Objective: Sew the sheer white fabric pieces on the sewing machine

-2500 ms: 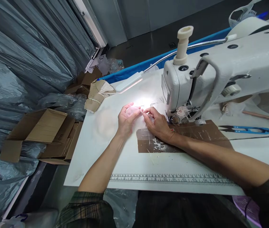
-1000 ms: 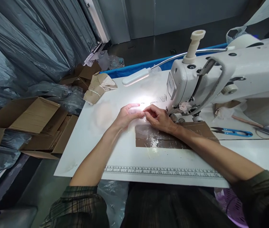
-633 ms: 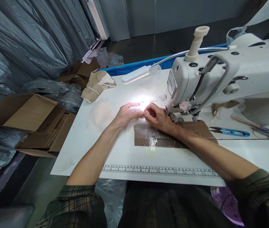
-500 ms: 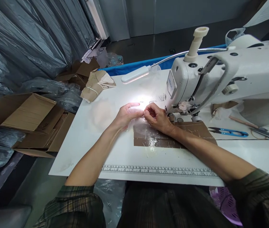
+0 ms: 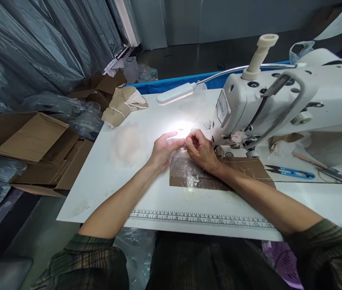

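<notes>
My left hand (image 5: pixel 162 151) and my right hand (image 5: pixel 201 153) meet fingertip to fingertip under the lamp's glare, left of the sewing machine (image 5: pixel 234 104). The right thumb and fingers are pinched together. My left thumb presses in toward that pinch, its index finger stretched above. What lies between the fingertips is too small and washed out to name. Below them, a thin see-through sheet (image 5: pixel 180 164) spreads over the left end of the brown tape patch (image 5: pixel 201 183) on the white table (image 5: pixel 104 185). Whether either hand grips that sheet, I cannot tell.
A lamp (image 5: pixel 175 94) hangs above the hands. Blue thread snips (image 5: pixel 292 172) lie right of the machine head. A tied fabric bundle (image 5: pixel 118 110) sits at the table's back left corner. Cardboard boxes (image 5: pixel 34 141) stand to the left. A printed ruler (image 5: pixel 201 219) runs along the front edge.
The view has shifted slightly. Both hands stay together at the same spot, with the fingertips still meeting; the left thumb sits a little closer against the right fingers.
</notes>
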